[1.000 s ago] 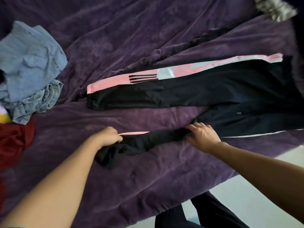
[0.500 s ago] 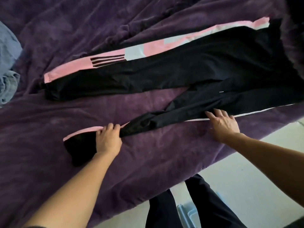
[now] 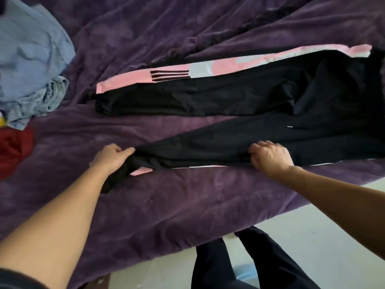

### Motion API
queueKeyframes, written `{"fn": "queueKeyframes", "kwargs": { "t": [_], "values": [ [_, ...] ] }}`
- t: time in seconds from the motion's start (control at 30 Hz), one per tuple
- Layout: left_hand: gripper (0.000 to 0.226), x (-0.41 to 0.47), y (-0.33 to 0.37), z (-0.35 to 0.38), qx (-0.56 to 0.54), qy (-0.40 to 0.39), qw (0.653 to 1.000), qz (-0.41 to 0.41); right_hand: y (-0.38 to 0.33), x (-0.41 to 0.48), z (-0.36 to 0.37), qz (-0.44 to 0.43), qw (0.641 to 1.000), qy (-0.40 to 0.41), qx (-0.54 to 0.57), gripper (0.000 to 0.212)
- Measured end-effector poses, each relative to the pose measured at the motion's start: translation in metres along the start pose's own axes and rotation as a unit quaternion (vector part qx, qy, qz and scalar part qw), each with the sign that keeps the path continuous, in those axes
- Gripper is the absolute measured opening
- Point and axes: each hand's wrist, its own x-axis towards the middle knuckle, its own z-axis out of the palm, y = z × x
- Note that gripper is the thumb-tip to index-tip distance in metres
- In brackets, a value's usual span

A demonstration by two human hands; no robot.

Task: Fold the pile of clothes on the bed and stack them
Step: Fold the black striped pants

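Black track trousers [image 3: 239, 97] with a pink and white side stripe lie spread across the purple blanket [image 3: 166, 197], legs pointing left. The far leg lies flat. My left hand [image 3: 112, 157] grips the bunched cuff end of the near leg, which hangs below my hand. My right hand [image 3: 268, 157] grips the near edge of the same leg further right, fingers curled into the fabric. A pile of unfolded clothes sits at the left: a light blue shirt [image 3: 31, 51], a denim piece [image 3: 41, 103] and a red garment [image 3: 14, 147].
The bed's near edge runs diagonally from lower left to right, with pale floor [image 3: 312, 226] beyond it. My dark-trousered legs [image 3: 239, 263] stand at the bed's edge. Wrinkled blanket fills the far side.
My left hand went from pressing flat on the cuff to gripping and bunching it. My right hand curled into the leg's edge. The view swung back left, showing the pile again.
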Motion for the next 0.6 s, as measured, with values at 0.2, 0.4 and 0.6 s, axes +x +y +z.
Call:
{"fn": "queueKeyframes", "kwargs": {
  "t": [0.2,0.4,0.6],
  "values": [
    [0.049,-0.003,-0.058,0.018,0.178,0.027,0.982,0.05,-0.097,0.045,0.015,-0.069,0.988,-0.141,0.003,0.072],
    [0.013,0.003,-0.071,-0.016,-0.381,0.062,0.921,-0.06,-0.108,0.058,0.019,-0.054,0.973,-0.217,-0.048,0.083],
    [0.058,-0.001,-0.056,-0.044,-0.052,0.2,0.968,-0.14,-0.089,0.054,-0.004,-0.047,0.967,-0.246,-0.037,0.077]
  ]
}}
